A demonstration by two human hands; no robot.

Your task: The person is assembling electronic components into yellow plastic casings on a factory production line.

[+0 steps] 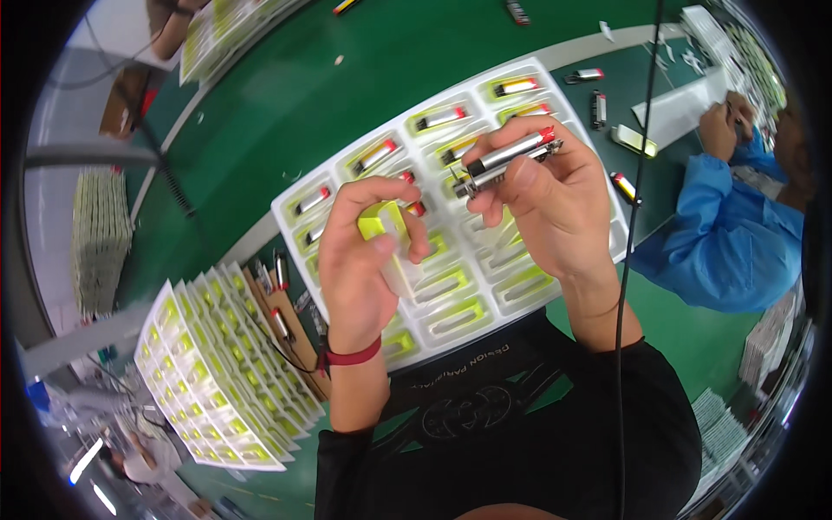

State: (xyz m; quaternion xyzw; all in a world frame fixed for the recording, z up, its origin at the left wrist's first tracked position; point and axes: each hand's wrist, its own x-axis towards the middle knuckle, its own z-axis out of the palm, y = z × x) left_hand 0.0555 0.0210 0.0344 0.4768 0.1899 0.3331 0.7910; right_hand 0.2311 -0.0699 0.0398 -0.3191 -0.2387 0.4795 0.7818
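My right hand [568,195] grips a battery assembly [507,158], a silver and black cylinder with a red end and thin metal parts along its side. Thumb and fingers hold it tilted over the tray. In my left hand [351,260] is a yellow-green and white casing [383,222], pinched between thumb and fingers; part of it is hidden by them. The two pieces are apart. Below both hands lies a white moulded tray [282,211] with several slots. Cylindrical pieces [375,157] fill its far slots, while yellow-green casings [457,317] show in the near ones.
Stacked white trays [204,373] stand at the left beside a cardboard piece [299,334] with loose cylinders. More loose cylinders [599,110] lie right of the tray. A co-worker in a blue sleeve [719,234] works at the right. A black cable [626,286] hangs down in front.
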